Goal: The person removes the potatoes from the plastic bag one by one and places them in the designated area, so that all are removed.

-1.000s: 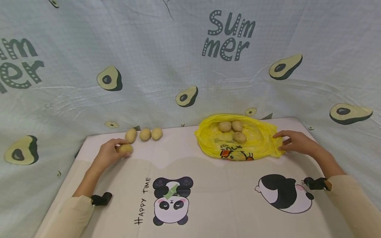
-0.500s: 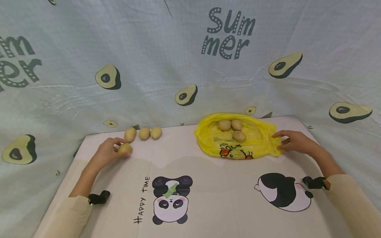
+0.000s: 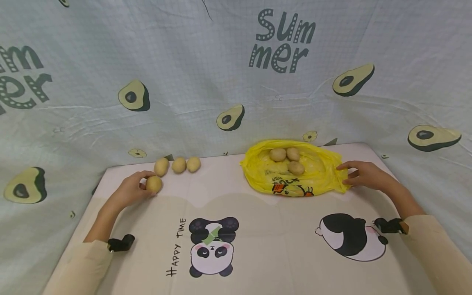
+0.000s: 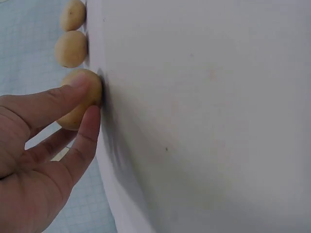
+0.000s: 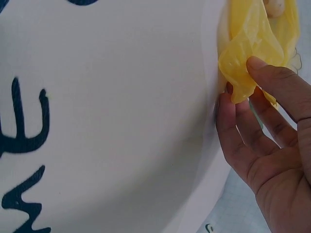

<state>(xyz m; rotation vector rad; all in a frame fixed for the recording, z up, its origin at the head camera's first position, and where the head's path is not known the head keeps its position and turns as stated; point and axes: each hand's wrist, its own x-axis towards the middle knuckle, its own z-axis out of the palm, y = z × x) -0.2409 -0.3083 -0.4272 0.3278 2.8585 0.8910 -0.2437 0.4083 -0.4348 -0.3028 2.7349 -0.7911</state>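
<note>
At the left of the table, my left hand (image 3: 133, 189) holds a round tan potato (image 3: 153, 184) between thumb and fingers. The left wrist view shows the thumb across this potato (image 4: 95, 89) and the fingers around its near side. Just behind it, 3 more potatoes (image 3: 178, 165) stand in a row at the back edge. A yellow plastic bag (image 3: 254, 178) lies spread at the back right with 3 potatoes (image 3: 296, 168) on it. My right hand (image 3: 368, 175) grips its right end; in the right wrist view the thumb presses on the bunched plastic (image 5: 238, 73), fingers beneath.
The pale table cover (image 3: 258, 254) carries printed pandas and lettering. Behind the table hangs a light cloth (image 3: 184, 82) with avocado prints. A small black camera (image 3: 121, 243) sits on the left wrist, another black camera (image 3: 388, 225) on the right.
The potato in my left hand has turned and shifted slightly left with the fingers. My right hand and the yellow bag stay in place.
</note>
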